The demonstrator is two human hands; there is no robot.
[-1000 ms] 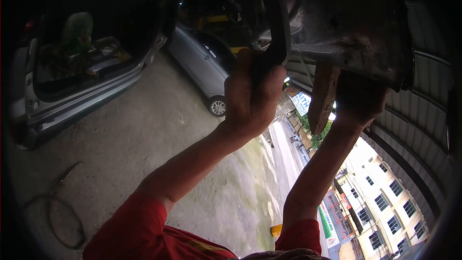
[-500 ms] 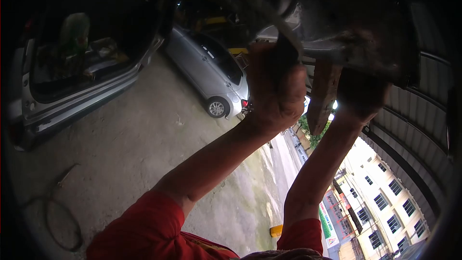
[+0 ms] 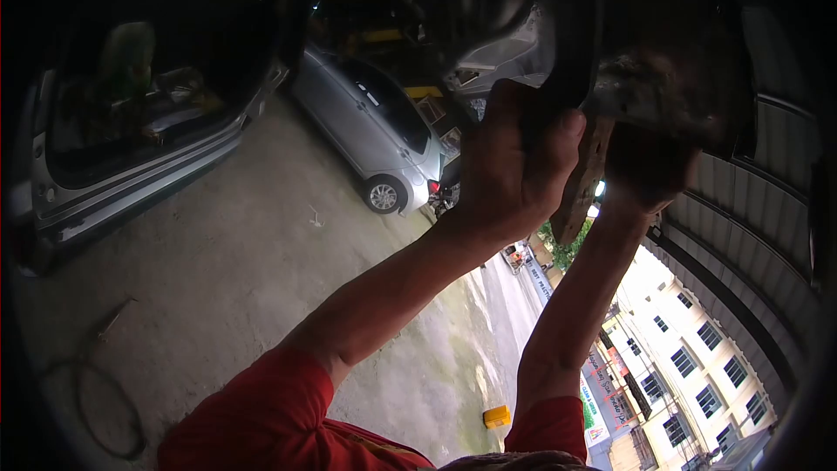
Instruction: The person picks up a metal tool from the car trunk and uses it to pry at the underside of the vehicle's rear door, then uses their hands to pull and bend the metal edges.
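My left hand (image 3: 523, 161) is raised overhead with its fingers closed around a dark, bar-like piece (image 3: 574, 44), which runs up past the thumb into shadow. To its right, my right hand (image 3: 654, 166) reaches up against the lower edge of a dark, worn metal panel (image 3: 645, 92). Deep shadow hides the fingers of that hand. Between both hands a flat, rusty-brown strip (image 3: 575, 196) with small holes hangs down from the panel to a narrow end. Whether the right hand touches this strip cannot be made out.
A silver car (image 3: 366, 131) stands on the concrete floor (image 3: 235, 270) beyond. At left is another vehicle's open side (image 3: 148, 179). A hose or cable loop (image 3: 105, 410) lies on the floor. A yellow object (image 3: 497, 417) sits low; corrugated roofing (image 3: 724, 218) is at right.
My left hand has shifted right, nearer the hanging strip, and the dark piece in it now stands more upright. My right hand stays about where it was. The view has shifted slightly.
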